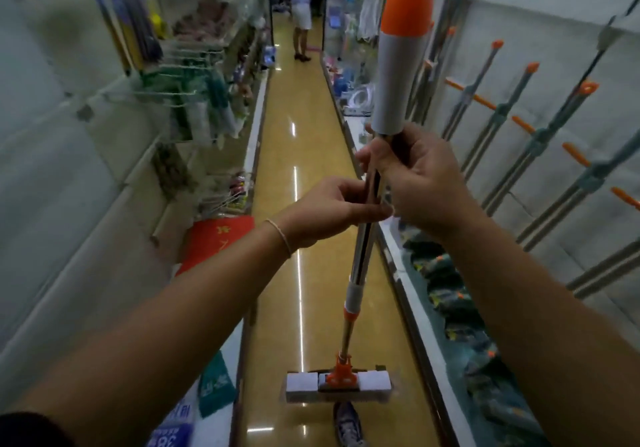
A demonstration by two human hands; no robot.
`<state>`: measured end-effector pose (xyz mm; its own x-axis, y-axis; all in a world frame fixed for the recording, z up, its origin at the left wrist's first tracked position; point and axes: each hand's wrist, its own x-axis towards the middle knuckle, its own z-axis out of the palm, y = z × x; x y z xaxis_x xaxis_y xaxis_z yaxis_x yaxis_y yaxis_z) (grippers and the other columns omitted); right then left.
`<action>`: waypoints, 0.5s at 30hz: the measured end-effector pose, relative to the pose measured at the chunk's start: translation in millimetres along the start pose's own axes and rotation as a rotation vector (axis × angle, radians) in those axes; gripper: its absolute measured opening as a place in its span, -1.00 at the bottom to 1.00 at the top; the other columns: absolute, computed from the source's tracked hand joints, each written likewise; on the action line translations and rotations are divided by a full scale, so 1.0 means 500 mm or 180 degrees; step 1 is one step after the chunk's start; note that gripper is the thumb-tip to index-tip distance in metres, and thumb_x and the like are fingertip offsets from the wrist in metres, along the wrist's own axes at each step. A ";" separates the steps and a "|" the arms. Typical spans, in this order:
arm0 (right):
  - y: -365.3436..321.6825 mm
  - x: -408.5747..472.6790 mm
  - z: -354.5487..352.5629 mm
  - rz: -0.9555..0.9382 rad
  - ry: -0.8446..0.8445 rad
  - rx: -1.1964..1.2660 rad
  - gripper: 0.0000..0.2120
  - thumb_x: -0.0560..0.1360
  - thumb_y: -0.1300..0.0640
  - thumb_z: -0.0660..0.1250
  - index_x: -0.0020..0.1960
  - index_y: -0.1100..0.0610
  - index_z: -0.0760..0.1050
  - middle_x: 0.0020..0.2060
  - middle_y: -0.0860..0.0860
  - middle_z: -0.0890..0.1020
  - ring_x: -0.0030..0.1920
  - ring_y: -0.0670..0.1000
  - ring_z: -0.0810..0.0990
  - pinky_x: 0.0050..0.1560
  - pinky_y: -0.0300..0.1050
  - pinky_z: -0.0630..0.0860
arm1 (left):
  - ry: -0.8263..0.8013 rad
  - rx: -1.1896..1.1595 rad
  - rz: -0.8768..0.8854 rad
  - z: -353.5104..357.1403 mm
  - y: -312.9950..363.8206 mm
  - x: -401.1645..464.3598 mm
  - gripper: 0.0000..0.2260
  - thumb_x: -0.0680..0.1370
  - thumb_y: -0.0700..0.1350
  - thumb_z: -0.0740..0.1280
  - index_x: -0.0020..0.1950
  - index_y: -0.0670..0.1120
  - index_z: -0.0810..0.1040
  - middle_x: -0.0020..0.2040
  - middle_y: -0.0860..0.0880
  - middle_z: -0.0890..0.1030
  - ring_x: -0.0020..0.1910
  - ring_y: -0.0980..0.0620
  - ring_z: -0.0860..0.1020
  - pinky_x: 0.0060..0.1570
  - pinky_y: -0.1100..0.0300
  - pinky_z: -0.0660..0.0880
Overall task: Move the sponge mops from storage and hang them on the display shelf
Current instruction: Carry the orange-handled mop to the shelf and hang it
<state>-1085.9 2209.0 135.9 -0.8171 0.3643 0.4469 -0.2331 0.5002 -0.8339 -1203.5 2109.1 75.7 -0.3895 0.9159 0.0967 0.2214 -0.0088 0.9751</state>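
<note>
Both hands hold one sponge mop [360,249], a long shiny metal pole with a grey and orange plastic grip at the top and a white sponge head [337,387] in clear wrap at the bottom. The right hand [422,183] is curled round the pole just under the grey sleeve, and the left hand [332,211] pinches the pole a little lower, fingers and thumb closed on it. The mop stands nearly upright in the middle of the aisle, its sponge head hanging just above the glossy yellow floor [294,155], near the person's dark shoe [348,424].

To the right, the pale display wall [540,65] already carries several hanging mops [519,128] of the same kind, with grey poles and orange tips. The carried mop is well apart from any hook, so the hanging step looks not yet begun.

Risks from here seem plain. The long pole, swung toward the wall, could knock the hung mops and set them swaying or unhook them. The sponge head could catch the shelf edge [398,266] or the shoe if the pole tips. Another person [300,6] stands far down the aisle, well clear.
</note>
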 end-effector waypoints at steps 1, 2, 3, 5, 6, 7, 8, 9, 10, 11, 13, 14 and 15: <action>0.016 0.034 0.008 -0.0042 -0.0118 0.0078 -0.85 0.62 0.10 0.23 0.16 0.08 0.48 -0.14 -0.04 0.64 -0.07 -0.13 0.64 -0.01 -0.24 0.60 | 0.0123 0.0032 -0.0046 -0.023 -0.004 0.015 -0.78 0.49 -0.08 0.44 0.07 -0.16 0.64 0.00 -0.13 0.69 0.08 -0.13 0.64 0.23 -0.19 0.51; 0.031 0.070 0.016 -0.0080 -0.0237 0.0142 -0.87 0.62 0.11 0.23 0.15 0.06 0.48 -0.13 -0.03 0.64 -0.07 -0.11 0.64 0.00 -0.20 0.61 | 0.0257 0.0066 -0.0087 -0.047 -0.008 0.029 -0.79 0.48 -0.07 0.44 0.05 -0.14 0.65 -0.02 -0.10 0.69 0.07 -0.11 0.64 0.22 -0.17 0.52; 0.045 0.106 0.026 -0.0112 -0.0358 0.0210 -0.88 0.63 0.12 0.23 0.14 0.05 0.48 -0.13 -0.01 0.64 -0.06 -0.08 0.64 0.02 -0.15 0.62 | 0.0420 0.0087 -0.0134 -0.070 -0.011 0.041 -0.80 0.47 -0.07 0.44 0.03 -0.12 0.65 -0.04 -0.07 0.70 0.05 -0.09 0.65 0.21 -0.16 0.53; 0.063 0.177 0.046 -0.0201 -0.0601 0.0370 -0.91 0.63 0.15 0.23 0.09 0.02 0.48 -0.12 0.04 0.65 -0.07 -0.04 0.65 0.04 -0.09 0.63 | 0.0795 0.0047 -0.0212 -0.111 -0.015 0.065 -0.85 0.47 -0.12 0.45 0.00 -0.12 0.65 -0.07 -0.07 0.69 0.02 -0.09 0.65 0.20 -0.16 0.54; 0.070 0.210 0.056 -0.0244 -0.0713 0.0460 -0.90 0.63 0.17 0.24 0.07 0.00 0.49 -0.13 0.05 0.65 -0.08 -0.02 0.65 0.03 -0.08 0.63 | 0.0977 0.0005 -0.0235 -0.128 -0.016 0.075 -0.88 0.48 -0.16 0.45 0.00 -0.14 0.65 -0.08 -0.09 0.68 0.00 -0.08 0.64 0.19 -0.16 0.52; 0.075 0.243 0.065 -0.0283 -0.0826 0.0557 -0.88 0.63 0.18 0.24 0.05 -0.01 0.49 -0.13 0.06 0.65 -0.08 0.00 0.65 0.02 -0.07 0.62 | 0.1158 -0.0024 -0.0261 -0.147 -0.017 0.085 -0.89 0.49 -0.20 0.45 0.00 -0.16 0.65 -0.08 -0.11 0.67 -0.03 -0.06 0.63 0.17 -0.14 0.52; 0.082 0.273 0.076 -0.0324 -0.0943 0.0651 -0.87 0.63 0.20 0.24 0.04 -0.02 0.49 -0.13 0.08 0.65 -0.08 0.02 0.65 0.02 -0.07 0.62 | 0.1332 -0.0036 -0.0290 -0.166 -0.018 0.092 -0.89 0.49 -0.23 0.45 0.00 -0.18 0.65 -0.08 -0.12 0.67 -0.04 -0.03 0.63 0.14 -0.08 0.55; 0.089 0.301 0.087 -0.0371 -0.1066 0.0735 -0.87 0.63 0.21 0.24 0.04 -0.01 0.49 -0.13 0.09 0.65 -0.08 0.03 0.65 0.01 -0.07 0.62 | 0.1500 -0.0034 -0.0313 -0.185 -0.019 0.097 -0.89 0.48 -0.24 0.45 -0.01 -0.19 0.66 -0.09 -0.12 0.67 -0.06 0.00 0.63 0.09 0.00 0.57; 0.094 0.326 0.101 -0.0442 -0.1187 0.0796 -0.86 0.62 0.21 0.25 0.03 -0.01 0.49 -0.13 0.10 0.66 -0.08 0.04 0.65 -0.01 -0.08 0.62 | 0.1657 -0.0025 -0.0332 -0.202 -0.021 0.099 -0.90 0.47 -0.25 0.46 -0.02 -0.17 0.67 -0.11 -0.11 0.68 -0.08 0.02 0.64 0.04 0.09 0.57; 0.097 0.348 0.116 -0.0531 -0.1308 0.0853 -0.86 0.62 0.21 0.26 0.03 -0.02 0.50 -0.13 0.12 0.66 -0.09 0.05 0.65 -0.04 -0.07 0.62 | 0.1797 -0.0018 -0.0349 -0.220 -0.022 0.097 -0.90 0.46 -0.25 0.47 -0.05 -0.14 0.68 -0.13 -0.09 0.69 -0.10 0.05 0.65 0.00 0.16 0.58; 0.096 0.379 0.152 -0.0701 -0.1561 0.0988 -0.87 0.61 0.20 0.27 0.02 -0.01 0.51 -0.14 0.17 0.64 -0.13 0.10 0.65 -0.09 -0.01 0.62 | 0.2091 -0.0022 -0.0351 -0.251 -0.021 0.080 -0.86 0.43 -0.27 0.48 -0.13 -0.04 0.70 -0.18 -0.04 0.70 -0.13 0.07 0.66 -0.04 0.22 0.60; 0.093 0.390 0.172 -0.0791 -0.1690 0.1041 -0.90 0.61 0.20 0.27 0.03 0.02 0.51 -0.15 0.18 0.64 -0.14 0.10 0.64 -0.10 0.01 0.62 | 0.2257 0.0017 -0.0351 -0.265 -0.020 0.067 -0.84 0.41 -0.28 0.49 -0.15 -0.01 0.70 -0.19 -0.04 0.71 -0.13 0.05 0.67 -0.04 0.20 0.60; 0.088 0.399 0.192 -0.0884 -0.1803 0.1090 -0.92 0.61 0.20 0.27 0.06 0.08 0.52 -0.15 0.16 0.63 -0.14 0.09 0.65 -0.10 0.00 0.62 | 0.2417 0.0069 -0.0363 -0.279 -0.017 0.052 -0.83 0.40 -0.28 0.50 -0.15 -0.01 0.70 -0.18 -0.06 0.71 -0.12 0.01 0.68 -0.04 0.17 0.61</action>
<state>-1310.0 2228.0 157.4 -0.8301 -0.2507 0.4980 -0.5485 0.2069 -0.8101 -1340.2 2077.2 97.7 -0.9164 0.3837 0.1139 0.1575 0.0842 0.9839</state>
